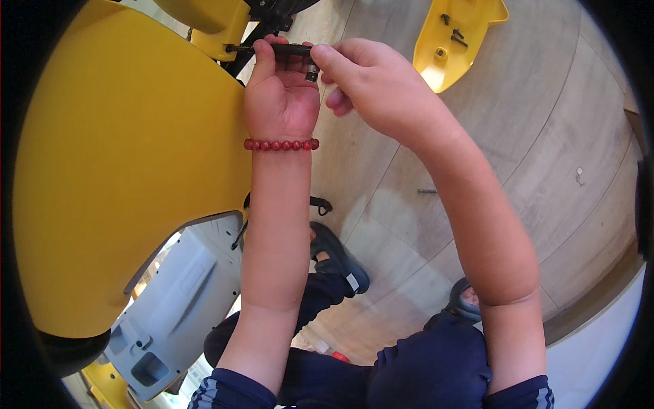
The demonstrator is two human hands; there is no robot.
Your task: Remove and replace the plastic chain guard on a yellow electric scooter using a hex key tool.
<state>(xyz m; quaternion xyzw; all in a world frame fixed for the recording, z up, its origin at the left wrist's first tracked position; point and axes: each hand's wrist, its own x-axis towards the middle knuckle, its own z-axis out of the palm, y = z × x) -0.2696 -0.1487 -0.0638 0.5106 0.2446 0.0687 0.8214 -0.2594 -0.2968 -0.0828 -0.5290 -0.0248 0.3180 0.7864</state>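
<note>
A dark L-shaped socket wrench (291, 50) lies across my fingers, its thin tip against a screw spot on a yellow bracket (216, 46) at the top. My left hand (283, 95), palm up with a red bead bracelet (281, 145) at the wrist, is closed round the wrench's shaft. My right hand (371, 82) pinches the bent end, where a short metal socket points down. The screw head itself is too small to make out. A large yellow body panel (136, 163) fills the left, beside my left forearm.
A yellow plastic cover (436, 65) with several dark screws lies on the wood-look floor (381, 225) at the upper right. A small metal bit (427, 191) lies beside my right forearm. A grey plastic panel (177, 300) stands lower left. My dark shoe (337, 259) is between my arms.
</note>
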